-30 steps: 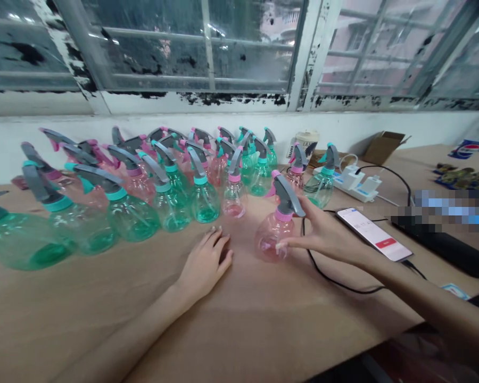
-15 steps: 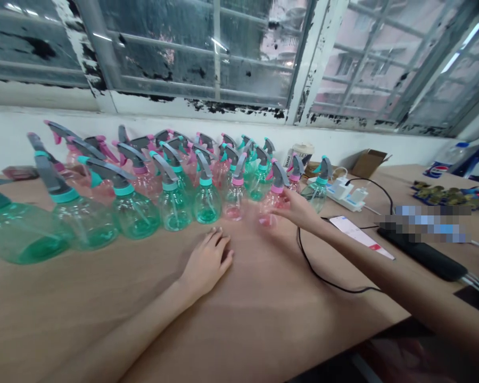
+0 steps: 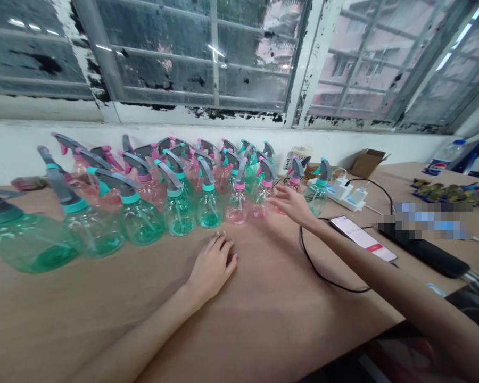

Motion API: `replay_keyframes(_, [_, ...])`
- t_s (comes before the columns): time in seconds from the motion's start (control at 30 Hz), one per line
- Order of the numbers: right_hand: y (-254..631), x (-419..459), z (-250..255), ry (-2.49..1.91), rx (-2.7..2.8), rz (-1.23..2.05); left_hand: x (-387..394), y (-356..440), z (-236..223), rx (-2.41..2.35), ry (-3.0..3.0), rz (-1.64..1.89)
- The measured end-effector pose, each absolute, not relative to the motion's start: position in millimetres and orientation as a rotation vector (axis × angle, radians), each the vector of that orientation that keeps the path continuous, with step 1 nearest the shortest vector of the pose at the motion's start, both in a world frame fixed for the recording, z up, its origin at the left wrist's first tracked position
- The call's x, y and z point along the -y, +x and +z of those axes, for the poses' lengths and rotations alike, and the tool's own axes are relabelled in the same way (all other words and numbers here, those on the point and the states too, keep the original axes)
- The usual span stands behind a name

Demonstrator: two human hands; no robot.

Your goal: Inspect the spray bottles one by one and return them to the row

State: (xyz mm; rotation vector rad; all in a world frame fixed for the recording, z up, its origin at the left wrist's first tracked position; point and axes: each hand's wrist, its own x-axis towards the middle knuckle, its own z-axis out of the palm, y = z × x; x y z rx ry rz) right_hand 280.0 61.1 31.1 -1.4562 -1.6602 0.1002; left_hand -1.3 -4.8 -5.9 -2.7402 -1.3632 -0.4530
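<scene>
My left hand [image 3: 213,266] lies palm down on the table, holding nothing, with its fingers loosely spread. Just beyond its fingertips stand a green spray bottle [image 3: 209,211] with a teal collar and a pink spray bottle [image 3: 236,205]. To the right, my right hand [image 3: 291,205] is stretched out with its fingers apart, close beside another pink spray bottle [image 3: 260,205] that stands upright at the end of the front row. Behind that hand is one more pink spray bottle [image 3: 296,173], partly hidden, and a green spray bottle [image 3: 316,197] stands to its right.
Several green and pink spray bottles crowd together along the wall. Right of them are a paper cup [image 3: 302,156], a power strip [image 3: 345,196], a cardboard box [image 3: 367,162], a phone [image 3: 363,238] and a black cable [image 3: 315,274]. A soda bottle [image 3: 443,159] stands far right.
The pink spray bottle by my right hand has moved left into the front row, and the hand has let go of it. My left hand stays on the table; the view has shifted slightly.
</scene>
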Motion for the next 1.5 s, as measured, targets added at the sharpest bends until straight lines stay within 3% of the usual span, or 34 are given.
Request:
replay_keyframes(0.23, [323,-48,47,-1.614,1.417,-0.091,1,-5,-12,1.322,-2.71,-0.506])
replay_keyframes(0.63, [316,-77,58,-2.005,1.486,-0.101,-4,-8,-13,1.302,-2.712,-0.545])
replay_keyframes(0.93, [319,12,53,-1.715,1.807,-0.045,-9,-11,-14,1.29,-2.715,-0.573])
replay_keyframes(1.13, [312,66,59,-1.647,1.838,0.158,-11,-11,-15,1.31,-2.707,-0.526])
replay_keyframes(1.5, [284,52,77,-1.477,1.577,0.236,-11,-11,-13,1.31,-2.719,-0.519])
